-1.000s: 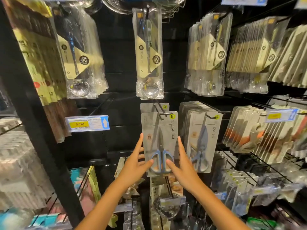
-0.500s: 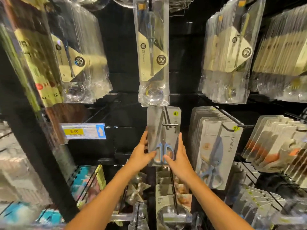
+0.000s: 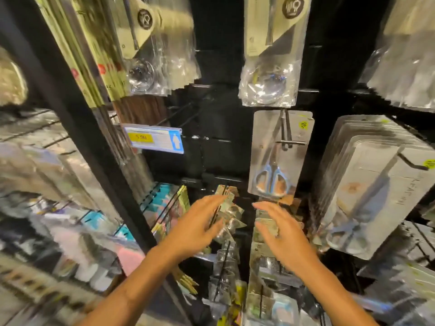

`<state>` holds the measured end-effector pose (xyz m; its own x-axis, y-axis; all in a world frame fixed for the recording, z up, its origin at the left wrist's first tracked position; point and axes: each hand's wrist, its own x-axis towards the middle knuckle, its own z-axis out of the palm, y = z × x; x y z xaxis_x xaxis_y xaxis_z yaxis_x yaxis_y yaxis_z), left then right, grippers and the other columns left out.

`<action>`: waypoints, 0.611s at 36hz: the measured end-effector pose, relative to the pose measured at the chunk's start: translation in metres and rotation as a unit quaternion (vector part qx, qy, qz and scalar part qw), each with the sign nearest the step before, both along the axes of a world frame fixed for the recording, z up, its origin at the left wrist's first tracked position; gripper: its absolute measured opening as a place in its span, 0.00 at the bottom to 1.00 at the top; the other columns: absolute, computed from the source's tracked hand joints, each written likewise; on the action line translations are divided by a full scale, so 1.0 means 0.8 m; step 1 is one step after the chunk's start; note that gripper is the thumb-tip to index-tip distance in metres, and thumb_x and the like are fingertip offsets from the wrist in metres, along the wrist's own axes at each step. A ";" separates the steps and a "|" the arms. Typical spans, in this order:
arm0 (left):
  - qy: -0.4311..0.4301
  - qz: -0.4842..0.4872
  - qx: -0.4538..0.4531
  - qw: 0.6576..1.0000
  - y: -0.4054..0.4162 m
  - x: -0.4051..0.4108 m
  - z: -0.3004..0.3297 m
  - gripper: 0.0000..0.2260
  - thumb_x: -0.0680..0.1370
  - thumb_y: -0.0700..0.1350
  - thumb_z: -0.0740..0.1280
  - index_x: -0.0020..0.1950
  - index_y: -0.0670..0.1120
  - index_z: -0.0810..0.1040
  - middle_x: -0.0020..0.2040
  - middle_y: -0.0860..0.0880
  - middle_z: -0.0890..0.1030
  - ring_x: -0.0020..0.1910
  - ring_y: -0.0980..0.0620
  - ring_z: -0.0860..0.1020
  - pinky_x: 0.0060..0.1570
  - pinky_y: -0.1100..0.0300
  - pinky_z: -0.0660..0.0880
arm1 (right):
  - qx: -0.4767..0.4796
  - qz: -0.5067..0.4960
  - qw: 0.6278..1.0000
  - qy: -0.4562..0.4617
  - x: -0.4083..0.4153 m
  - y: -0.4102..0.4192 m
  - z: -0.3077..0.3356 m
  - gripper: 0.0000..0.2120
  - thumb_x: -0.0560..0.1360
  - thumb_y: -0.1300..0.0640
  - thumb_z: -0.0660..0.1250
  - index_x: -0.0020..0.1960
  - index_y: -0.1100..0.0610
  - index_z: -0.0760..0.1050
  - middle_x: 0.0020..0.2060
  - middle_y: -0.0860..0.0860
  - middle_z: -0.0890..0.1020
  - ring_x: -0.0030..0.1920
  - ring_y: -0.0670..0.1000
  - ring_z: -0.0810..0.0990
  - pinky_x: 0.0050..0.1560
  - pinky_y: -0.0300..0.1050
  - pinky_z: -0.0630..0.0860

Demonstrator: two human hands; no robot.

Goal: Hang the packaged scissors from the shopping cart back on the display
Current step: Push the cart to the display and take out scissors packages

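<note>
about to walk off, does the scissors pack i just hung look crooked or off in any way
Nothing stands out. The scissors pack hangs on its hook roughly straight, with both hands open below it and off it.

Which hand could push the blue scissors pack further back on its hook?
Probably the right hand: open, its fingertips just under the scissors pack hanging on the hook. The left hand, also open, sits further left.
</note>
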<state>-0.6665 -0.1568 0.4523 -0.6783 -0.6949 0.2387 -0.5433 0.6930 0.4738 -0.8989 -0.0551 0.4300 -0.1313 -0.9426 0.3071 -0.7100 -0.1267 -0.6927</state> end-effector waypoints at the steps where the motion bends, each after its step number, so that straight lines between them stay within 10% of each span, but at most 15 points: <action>1: -0.002 0.008 -0.004 1.000 0.011 0.014 0.000 0.25 0.83 0.52 0.63 0.79 0.58 0.60 0.77 0.59 0.63 0.76 0.62 0.60 0.76 0.56 0.61 | 0.015 0.012 1.000 0.006 0.008 0.000 -0.002 0.18 0.80 0.47 0.64 0.70 0.40 0.71 0.68 0.36 0.73 0.70 0.38 0.69 0.73 0.44 0.67; 10: -0.046 0.067 -0.037 0.996 0.132 0.170 -0.031 0.20 0.81 0.47 0.62 0.73 0.47 0.73 0.70 0.47 0.74 0.65 0.51 0.76 0.65 0.71 0.68 | 0.087 0.234 0.963 0.100 0.132 0.003 -0.022 0.21 0.82 0.45 0.63 0.74 0.40 0.68 0.71 0.32 0.66 0.73 0.38 0.63 0.73 0.36 0.61; 22: -0.090 0.315 0.067 0.942 0.298 0.423 -0.134 0.24 0.81 0.58 0.60 0.77 0.53 0.68 0.73 0.48 0.72 0.70 0.48 0.73 0.65 0.50 0.75 | 0.210 0.451 0.848 0.182 0.366 0.044 -0.083 0.27 0.80 0.36 0.61 0.77 0.38 0.60 0.74 0.33 0.62 0.74 0.36 0.60 0.73 0.37 0.62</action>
<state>-0.3278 0.0818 0.3450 -0.1419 -0.9891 0.0400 -0.9069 0.1461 0.3951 -0.6060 -0.0203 0.3637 0.7329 -0.6452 -0.2158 -0.6317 -0.5278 -0.5678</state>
